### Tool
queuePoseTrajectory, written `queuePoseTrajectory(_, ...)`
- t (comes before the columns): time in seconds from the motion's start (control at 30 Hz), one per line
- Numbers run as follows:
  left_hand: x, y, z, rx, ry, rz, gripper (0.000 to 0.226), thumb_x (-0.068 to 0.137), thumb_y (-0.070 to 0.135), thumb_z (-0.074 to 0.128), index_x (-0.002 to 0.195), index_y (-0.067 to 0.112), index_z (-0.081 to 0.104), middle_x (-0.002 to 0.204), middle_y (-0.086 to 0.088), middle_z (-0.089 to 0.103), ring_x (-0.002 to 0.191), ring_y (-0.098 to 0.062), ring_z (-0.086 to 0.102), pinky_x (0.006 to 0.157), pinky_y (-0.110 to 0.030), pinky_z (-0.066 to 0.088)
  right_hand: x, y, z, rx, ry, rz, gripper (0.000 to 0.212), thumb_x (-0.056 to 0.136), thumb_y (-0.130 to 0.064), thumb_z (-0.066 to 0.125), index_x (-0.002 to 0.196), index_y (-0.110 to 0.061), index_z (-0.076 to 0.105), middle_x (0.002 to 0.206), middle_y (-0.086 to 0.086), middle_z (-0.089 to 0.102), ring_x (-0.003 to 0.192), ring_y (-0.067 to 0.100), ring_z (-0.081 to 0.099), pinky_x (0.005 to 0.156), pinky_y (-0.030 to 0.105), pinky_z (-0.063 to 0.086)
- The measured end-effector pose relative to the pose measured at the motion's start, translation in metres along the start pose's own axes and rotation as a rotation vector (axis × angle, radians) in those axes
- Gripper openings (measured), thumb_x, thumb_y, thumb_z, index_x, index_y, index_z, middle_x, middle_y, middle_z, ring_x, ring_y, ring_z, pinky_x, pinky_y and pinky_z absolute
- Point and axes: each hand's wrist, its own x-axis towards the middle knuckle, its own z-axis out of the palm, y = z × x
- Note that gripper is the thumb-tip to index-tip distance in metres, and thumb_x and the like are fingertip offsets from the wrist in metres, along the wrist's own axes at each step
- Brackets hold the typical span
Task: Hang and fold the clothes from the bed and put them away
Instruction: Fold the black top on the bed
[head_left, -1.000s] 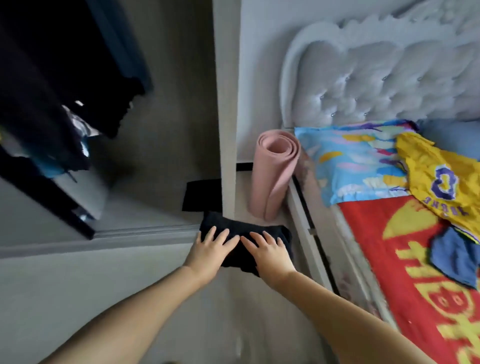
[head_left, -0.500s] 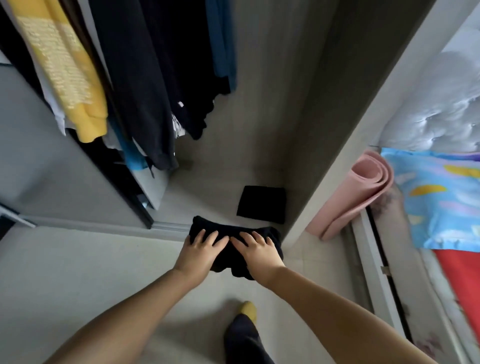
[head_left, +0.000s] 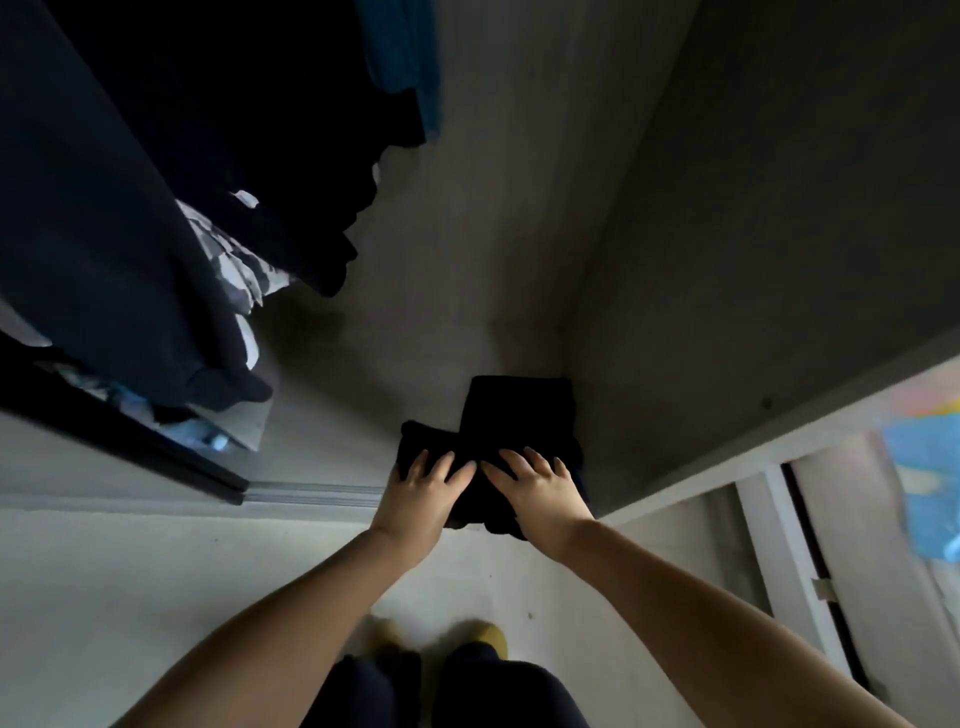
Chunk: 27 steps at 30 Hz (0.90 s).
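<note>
A folded black garment (head_left: 422, 442) sits low at the open wardrobe's front edge, held from the near side by both hands. My left hand (head_left: 422, 493) and my right hand (head_left: 537, 488) lie side by side on top of it, fingers spread forward and thumbs hidden beneath the cloth. Just beyond it, a second folded black garment (head_left: 519, 405) lies on the wardrobe floor in the right back corner. In the dim light I cannot tell whether the two touch.
Dark hanging clothes (head_left: 156, 208) fill the wardrobe's left side, with a blue one (head_left: 405, 47) behind. The wardrobe's side panel (head_left: 753, 260) rises at right. The sliding-door track (head_left: 311, 491) runs along the floor. A bed frame (head_left: 779, 545) and blue pillow (head_left: 924, 478) are at far right.
The view has swung from the bed to the wardrobe. Both hands carried the folded black garment forward and down, up to the other folded garment on the wardrobe floor.
</note>
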Motion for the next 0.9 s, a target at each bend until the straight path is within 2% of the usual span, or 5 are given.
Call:
queuePoseTrajectory(0.1, 0.047, -0.013, 0.036, 0.007, -0.058, -0.004, 0.083, 0.03, 0.022, 0.096, 0.11, 0.022, 0.073, 0.104, -0.007, 0.071, 0.09, -0.033, 0.07, 0.065, -0.041, 0.059, 0.05, 0.019, 0.027, 0.004, -0.006, 0.045, 0.071, 0.095, -0.021, 0.051, 0.153, -0.03, 0.01, 0.159, 0.003, 0.01, 0.146, 0.031, 0.01, 0.115, 0.053, 0.017)
queuePoseTrajectory(0.23, 0.13, -0.037, 0.105, 0.0, -0.167, 0.016, 0.078, 0.089, 0.015, 0.057, 0.152, 0.028, 0.013, 0.157, -0.005, 0.019, 0.142, -0.032, 0.022, 0.111, -0.047, 0.031, 0.127, 0.054, 0.065, -0.001, 0.002, 0.111, 0.076, 0.092, -0.025, 0.056, 0.153, -0.031, 0.011, 0.16, 0.002, 0.01, 0.146, 0.03, 0.011, 0.115, 0.052, 0.017)
queuePoseTrajectory(0.4, 0.229, -0.047, 0.143, 0.01, -0.057, 0.05, 0.072, 0.094, 0.018, 0.048, 0.152, 0.027, 0.006, 0.158, -0.005, 0.015, 0.143, -0.033, 0.017, 0.113, -0.047, 0.025, 0.197, 0.116, 0.078, -0.064, 0.16, 0.143, 0.064, 0.097, -0.023, 0.042, 0.153, -0.029, 0.013, 0.159, 0.004, 0.014, 0.145, 0.031, 0.013, 0.115, 0.053, 0.019)
queuePoseTrajectory(0.63, 0.338, -0.031, 0.224, -0.006, 0.115, 0.094, 0.073, 0.094, 0.024, 0.042, 0.153, 0.027, -0.002, 0.161, -0.006, 0.003, 0.147, -0.035, 0.001, 0.116, -0.057, 0.006, 0.269, 0.19, 0.141, -0.125, 0.439, 0.273, 0.066, 0.094, -0.025, 0.046, 0.152, -0.032, 0.017, 0.16, 0.004, 0.014, 0.147, 0.035, 0.002, 0.109, 0.066, -0.008)
queuePoseTrajectory(0.9, 0.337, 0.003, 0.412, -0.047, -0.1, 0.114, 0.096, 0.092, 0.006, 0.045, 0.142, 0.036, -0.031, 0.154, 0.003, -0.033, 0.139, -0.034, -0.03, 0.11, -0.065, 0.009, 0.305, 0.202, 0.328, 0.122, 0.149, 0.424, 0.086, 0.094, -0.008, 0.043, 0.144, -0.054, -0.012, 0.158, -0.007, -0.023, 0.136, 0.036, -0.036, 0.107, 0.069, -0.008)
